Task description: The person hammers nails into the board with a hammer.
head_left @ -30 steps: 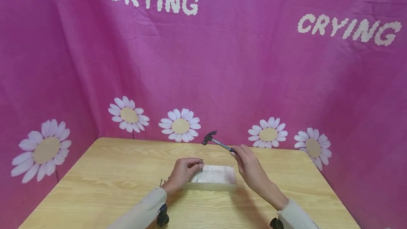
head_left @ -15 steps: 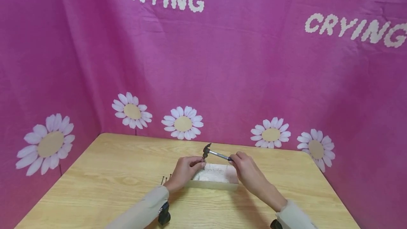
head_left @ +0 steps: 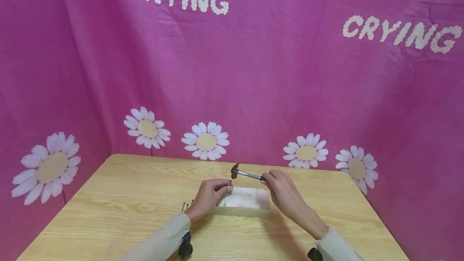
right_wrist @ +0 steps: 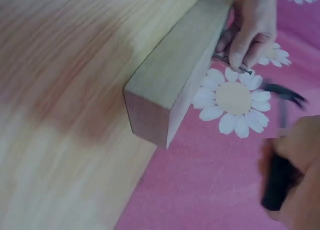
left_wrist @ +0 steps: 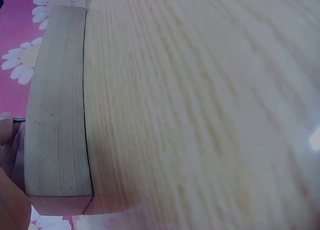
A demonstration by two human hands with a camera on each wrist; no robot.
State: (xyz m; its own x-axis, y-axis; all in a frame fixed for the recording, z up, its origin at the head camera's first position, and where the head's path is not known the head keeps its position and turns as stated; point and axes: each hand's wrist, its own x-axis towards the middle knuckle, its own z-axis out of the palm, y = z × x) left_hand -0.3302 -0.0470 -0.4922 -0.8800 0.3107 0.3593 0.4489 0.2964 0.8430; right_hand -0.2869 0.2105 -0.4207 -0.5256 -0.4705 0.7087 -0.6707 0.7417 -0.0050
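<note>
My left hand [head_left: 207, 197] pinches an upright nail [right_wrist: 245, 70] between thumb and fingertips, its point down against the top of a wooden block [head_left: 246, 198] near the block's left end. The right hand [head_left: 286, 190] grips a small claw hammer [head_left: 247, 174] by its black handle. The hammer's dark head hangs just above the nail head, a small gap apart; in the right wrist view it is blurred. Most of the left hand lies outside the left wrist view, where the block's long side [left_wrist: 57, 105] fills the left part.
Several more nails [head_left: 186, 206] stand upright to the left of the block, partly hidden behind the left wrist. The block lies on a wood-grain table [head_left: 137, 196]. A pink cloth [head_left: 253, 71] with daisies and lettering hangs behind and at the sides.
The right hand has brought the hammer down from a raised position onto the nail, then lifted it slightly. The left hand keeps its pinch on the nail; the head view has shifted a little.
</note>
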